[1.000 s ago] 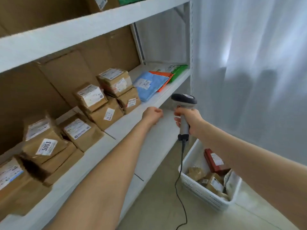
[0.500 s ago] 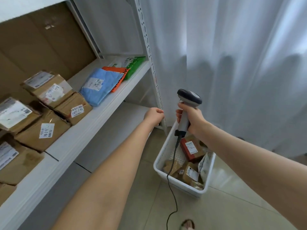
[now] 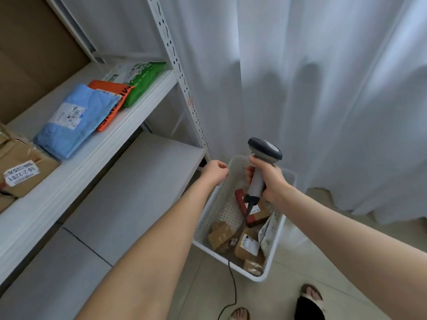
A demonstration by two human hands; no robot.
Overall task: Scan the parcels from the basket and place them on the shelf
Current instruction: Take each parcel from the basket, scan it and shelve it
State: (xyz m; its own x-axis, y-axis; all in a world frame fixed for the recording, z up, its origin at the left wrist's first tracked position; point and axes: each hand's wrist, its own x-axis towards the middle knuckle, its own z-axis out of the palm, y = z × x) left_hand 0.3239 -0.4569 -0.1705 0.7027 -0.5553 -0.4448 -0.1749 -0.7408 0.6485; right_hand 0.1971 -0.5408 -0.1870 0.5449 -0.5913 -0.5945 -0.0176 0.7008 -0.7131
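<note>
White plastic basket (image 3: 258,278) on the floor (image 3: 300,269), just beside the front right post of the shelf (image 3: 92,155), in front of a pale curtain (image 3: 323,88). Toward its near end, brown cardboard parcels (image 3: 220,235), one with a white label; against the right wall, a white mailer bag (image 3: 269,232); nearer the middle, a red parcel (image 3: 240,197), partly hidden behind the scanner (image 3: 264,150).

Above the basket's far left corner, the left hand (image 3: 215,173), fingers curled into a loose fist, nothing in it. Over the far end, the right hand (image 3: 268,179), wrapped round the scanner's grey handle, dark head uppermost. From the handle's base, a black cable (image 3: 233,285) trailing over the parcels and the near rim down to the floor.

Near the right end of the middle shelf board, a blue mailer (image 3: 76,121) lying partly over an orange mailer (image 3: 111,105), with a green mailer (image 3: 143,82) beyond, toward the rear right corner. At the board's left, taped brown boxes (image 3: 23,172), cut off by the frame edge. At the bottom edge, two sandalled feet (image 3: 309,299).
</note>
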